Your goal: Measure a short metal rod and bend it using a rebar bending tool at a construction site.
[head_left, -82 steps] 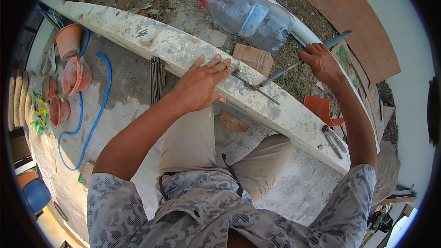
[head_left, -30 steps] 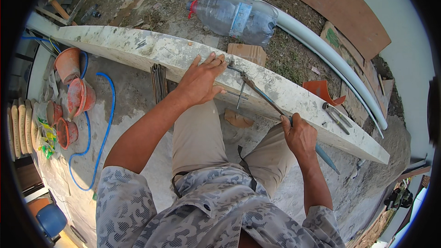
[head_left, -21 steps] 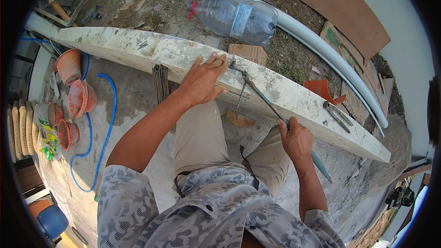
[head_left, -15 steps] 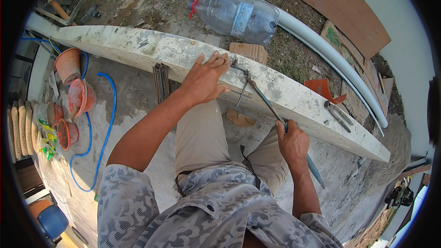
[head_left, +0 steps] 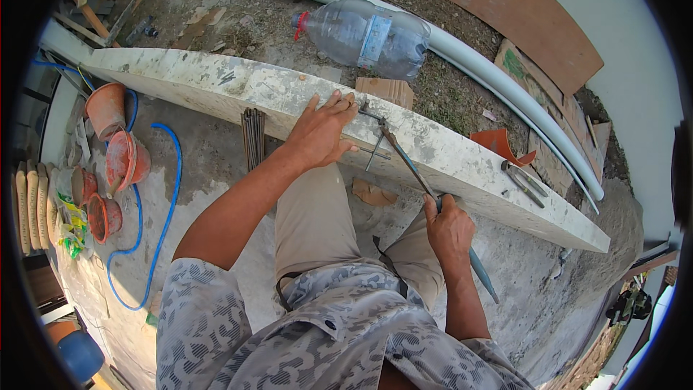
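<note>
My left hand (head_left: 323, 128) lies on the edge of the pale wall (head_left: 209, 76), fingers stretched over its top and thumb against the near face. A thin metal rod (head_left: 375, 152) sticks out beside that thumb; its other end is hidden. My right hand (head_left: 449, 233) is wrapped around a long grey-blue metal bar (head_left: 406, 159), a bending bar by its look. The bar's far end meets thin steel pieces (head_left: 372, 114) at the wall top, and its lower end passes below my right hand. A bundle of steel rods (head_left: 253, 137) leans against the wall left of my left arm.
Pincers (head_left: 525, 184) lie on the wall's right part. Beyond it are a big plastic bottle (head_left: 364, 36), a white pipe (head_left: 498, 83) and an orange curved piece (head_left: 502, 144). At left stand orange buckets (head_left: 106, 108), a blue hose (head_left: 173, 195) and stacked sacks (head_left: 32, 202).
My right hand and the bar have shifted slightly left and down in view. The whole view has also shifted a little. My left hand keeps its place on the wall.
</note>
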Tool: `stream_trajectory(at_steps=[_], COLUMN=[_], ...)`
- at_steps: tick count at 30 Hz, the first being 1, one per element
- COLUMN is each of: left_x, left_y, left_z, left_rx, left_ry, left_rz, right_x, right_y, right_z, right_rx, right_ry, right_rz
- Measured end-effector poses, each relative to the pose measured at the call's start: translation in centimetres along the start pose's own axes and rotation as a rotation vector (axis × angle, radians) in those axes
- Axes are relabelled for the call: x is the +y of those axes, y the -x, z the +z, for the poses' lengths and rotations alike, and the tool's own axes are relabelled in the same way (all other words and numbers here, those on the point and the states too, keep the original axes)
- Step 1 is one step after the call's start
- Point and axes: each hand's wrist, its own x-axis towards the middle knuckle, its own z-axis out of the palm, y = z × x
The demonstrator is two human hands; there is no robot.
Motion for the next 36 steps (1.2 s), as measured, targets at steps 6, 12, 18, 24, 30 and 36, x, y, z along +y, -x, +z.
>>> stream_trajectory(at_steps=[6,12,18,24,30,36], left_x=[-0.2,-0.5,-0.4,2.3,1.0,3.0], left_y=[0.3,0.2,-0.9,-1.4,-2.7,-0.8], left_z=[0.1,-0.1,-0.2,-2.7,-4.2,-3.7], left_rx=[-0.037,-0.027,0.141,0.019,-0.106,0.157], left_ry=[-0.001,-0.038,-0.052,0.1,0.395,0.554], left_rz=[-0.007,0.045,0.248,0.052,-0.067,-0.136], right_x=[1.3,2.7,4.3,5.5,6.3,6.7], right_y=[-0.5,-1.4,-0.5,2.3,4.1,4.9], right_z=[0.5,-1.6,-2.9,-2.2,-0.9,0.0], right_rx=[0.059,0.08,0.165,0.205,0.155,0.09], right_ry=[-0.002,-0.076,-0.355,-0.644,-0.654,-0.598], right_rz=[-0.042,-0.108,-0.007,0.154,0.198,0.189])
